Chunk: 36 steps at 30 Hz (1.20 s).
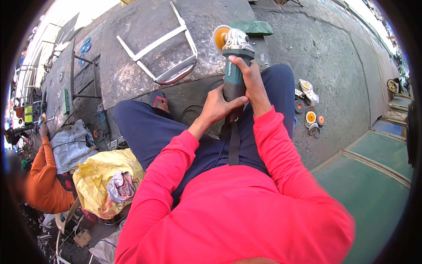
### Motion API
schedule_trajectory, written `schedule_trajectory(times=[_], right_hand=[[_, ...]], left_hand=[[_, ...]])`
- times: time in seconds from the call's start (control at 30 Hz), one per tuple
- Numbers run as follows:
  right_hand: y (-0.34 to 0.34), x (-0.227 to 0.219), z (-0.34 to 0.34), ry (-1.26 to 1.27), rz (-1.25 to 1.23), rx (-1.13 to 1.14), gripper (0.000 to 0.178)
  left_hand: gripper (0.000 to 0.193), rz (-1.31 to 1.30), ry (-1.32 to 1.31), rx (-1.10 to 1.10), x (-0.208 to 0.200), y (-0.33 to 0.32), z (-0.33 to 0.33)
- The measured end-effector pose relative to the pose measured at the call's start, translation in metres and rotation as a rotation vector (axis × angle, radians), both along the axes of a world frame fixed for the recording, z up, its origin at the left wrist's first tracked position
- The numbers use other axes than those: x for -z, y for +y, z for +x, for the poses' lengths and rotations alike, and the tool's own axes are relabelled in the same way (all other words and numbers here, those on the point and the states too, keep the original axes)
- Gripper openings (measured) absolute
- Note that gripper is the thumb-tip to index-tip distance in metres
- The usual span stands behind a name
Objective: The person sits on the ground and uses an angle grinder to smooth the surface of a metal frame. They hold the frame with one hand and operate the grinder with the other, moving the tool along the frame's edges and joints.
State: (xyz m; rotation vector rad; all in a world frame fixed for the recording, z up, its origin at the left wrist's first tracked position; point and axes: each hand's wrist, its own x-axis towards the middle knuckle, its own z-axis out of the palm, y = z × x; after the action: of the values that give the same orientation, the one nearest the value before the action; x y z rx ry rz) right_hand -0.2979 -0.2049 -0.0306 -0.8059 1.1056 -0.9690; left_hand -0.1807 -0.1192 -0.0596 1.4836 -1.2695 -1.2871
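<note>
Between your knees, you are clenching both grips, left hand point(218, 105) and right hand point(252, 81), around the teal angle grinder point(233, 66), its orange disc point(219, 36) pointing beyond them toward the metal frame point(165, 48), so you are likely readying a careful lowering.

angle grinder point(234, 66) body partly hidden under both hands, small discs point(311, 118) on the floor too small to tell, orange-sleeved co-worker point(41, 176) cut off at left rim

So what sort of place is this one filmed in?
Likely an open-air metalworking yard: both hands, left hand and right hand, hold an angle grinder, a metal frame lies on concrete, and spare grinding discs sit nearby.
</note>
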Motion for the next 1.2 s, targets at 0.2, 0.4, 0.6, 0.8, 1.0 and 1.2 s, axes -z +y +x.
schedule_trajectory(times=[0.2, 0.4, 0.6, 0.8, 1.0, 1.2], right_hand=[[-0.006, 0.003, -0.019, -0.081, -0.009, 0.023, 0.038], [-0.010, 0.003, -0.036, -0.216, 0.081, 0.122, 0.033], [-0.012, 0.002, -0.048, -0.200, 0.029, 0.201, 0.036], [-0.013, 0.004, -0.056, -0.224, 0.044, 0.211, 0.038], [-0.014, 0.003, -0.055, -0.164, 0.075, 0.152, 0.037], [-0.012, -0.007, -0.050, -0.112, 0.074, 0.109, 0.039]], left_hand=[[0.040, -0.227, -0.259, -0.349, 0.024, -0.008, 0.088], [0.052, 0.146, -0.416, -0.808, 0.028, -0.032, 0.239], [0.043, 0.311, -0.180, -0.491, 0.037, -0.053, 0.252], [0.020, 0.285, -0.211, -0.509, 0.038, -0.062, 0.252], [0.019, 0.256, -0.208, -0.410, 0.042, -0.051, 0.254], [0.037, 0.200, -0.309, -0.392, 0.048, -0.038, 0.239]])
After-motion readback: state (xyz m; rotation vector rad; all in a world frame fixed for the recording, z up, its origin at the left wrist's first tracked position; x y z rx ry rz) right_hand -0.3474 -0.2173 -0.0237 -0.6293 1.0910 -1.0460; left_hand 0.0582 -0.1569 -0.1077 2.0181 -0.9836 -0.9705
